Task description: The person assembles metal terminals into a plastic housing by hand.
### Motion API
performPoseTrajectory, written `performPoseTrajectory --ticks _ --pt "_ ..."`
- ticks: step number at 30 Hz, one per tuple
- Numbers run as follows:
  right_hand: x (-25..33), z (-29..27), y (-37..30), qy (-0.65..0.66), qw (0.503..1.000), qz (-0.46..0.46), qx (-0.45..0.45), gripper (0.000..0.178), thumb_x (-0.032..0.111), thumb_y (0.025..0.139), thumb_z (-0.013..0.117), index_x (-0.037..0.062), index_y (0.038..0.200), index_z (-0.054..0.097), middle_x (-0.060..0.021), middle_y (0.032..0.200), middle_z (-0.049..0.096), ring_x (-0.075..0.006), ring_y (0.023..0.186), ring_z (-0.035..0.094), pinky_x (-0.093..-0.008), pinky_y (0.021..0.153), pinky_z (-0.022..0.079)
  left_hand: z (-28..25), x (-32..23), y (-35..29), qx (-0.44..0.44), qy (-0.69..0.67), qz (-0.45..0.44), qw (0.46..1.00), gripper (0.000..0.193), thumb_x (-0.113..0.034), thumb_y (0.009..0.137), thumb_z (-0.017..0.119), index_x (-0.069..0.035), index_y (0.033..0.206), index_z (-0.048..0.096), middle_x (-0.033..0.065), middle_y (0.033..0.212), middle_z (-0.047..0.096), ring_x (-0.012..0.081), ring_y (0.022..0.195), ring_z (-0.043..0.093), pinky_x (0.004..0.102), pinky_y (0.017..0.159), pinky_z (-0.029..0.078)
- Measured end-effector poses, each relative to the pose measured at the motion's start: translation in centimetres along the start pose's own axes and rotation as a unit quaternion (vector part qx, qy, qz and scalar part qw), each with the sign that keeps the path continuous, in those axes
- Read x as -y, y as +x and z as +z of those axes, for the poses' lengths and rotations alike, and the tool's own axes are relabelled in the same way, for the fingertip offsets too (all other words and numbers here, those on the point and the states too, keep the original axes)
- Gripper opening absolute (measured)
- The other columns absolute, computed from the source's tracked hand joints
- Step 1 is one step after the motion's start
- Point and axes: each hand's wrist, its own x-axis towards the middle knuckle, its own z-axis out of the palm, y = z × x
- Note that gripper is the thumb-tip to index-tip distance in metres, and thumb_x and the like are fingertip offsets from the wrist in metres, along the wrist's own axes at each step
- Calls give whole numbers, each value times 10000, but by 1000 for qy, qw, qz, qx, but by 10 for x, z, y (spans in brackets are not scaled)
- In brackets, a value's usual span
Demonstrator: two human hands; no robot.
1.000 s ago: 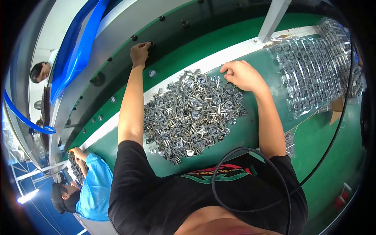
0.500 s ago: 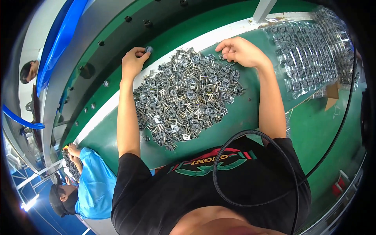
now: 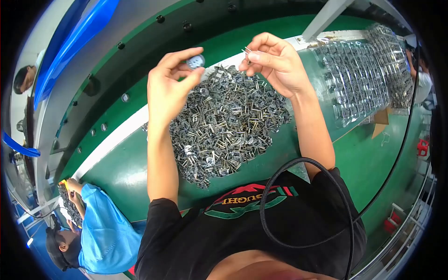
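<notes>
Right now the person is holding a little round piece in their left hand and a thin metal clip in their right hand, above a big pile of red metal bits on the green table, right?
Almost. The head view shows the pile of metal bits is silvery grey, not red. The rest holds: the left hand pinches a little round piece, the right hand a thin metal clip, above the green table.

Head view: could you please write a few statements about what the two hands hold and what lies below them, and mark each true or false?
1. The left hand pinches a small round disc. True.
2. The right hand is empty. False: it holds a thin metal clip at its fingertips.
3. A pile of small metal parts lies on the green table. True.
4. Both hands rest on the pile. False: both are raised above it.
</notes>
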Motion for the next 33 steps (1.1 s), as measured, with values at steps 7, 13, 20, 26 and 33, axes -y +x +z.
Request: performPoseTrajectory --ticks 7,13,20,26,33 --pt "12 51 28 -236 962 -133 39 321 -40 828 697 -49 1144 639 -63 908 669 -135 920 654 -255 809 524 7 -11 -16 -41 -69 12 997 384 50 759 730 -8 1134 667 64 961 678 63 740 608 216 703 517" --pt "1 61 35 -203 969 -142 16 268 -56 871 627 -57 1138 649 -138 1014 702 -161 921 679 -258 820 536 1 -26 -21 -16 -52 32 998 397 102 755 736 48 1138 651 83 1032 670 61 750 588 188 672 490" --pt "-11 74 32 -287 924 -252 -15 282 -119 853 626 -89 1134 628 -144 984 680 -239 1002 686 -299 850 563 -3 -24 -21 -29 -138 -10 990 426 78 774 752 65 1180 622 101 993 686 85 785 631 188 677 523" --pt "-13 81 31 -398 862 -314 -18 176 -119 749 713 -50 910 704 -137 931 677 -187 815 651 -267 707 534 1 -22 -21 -38 -204 -15 978 403 56 764 762 17 1150 652 52 907 661 97 791 667 215 709 557" --pt "-19 84 34 -434 837 -334 -11 202 -116 735 720 -20 913 710 -113 894 679 -159 763 644 -243 608 512 1 -19 -20 -34 -190 11 981 428 83 753 753 -2 1163 663 58 948 611 118 825 682 220 743 568"
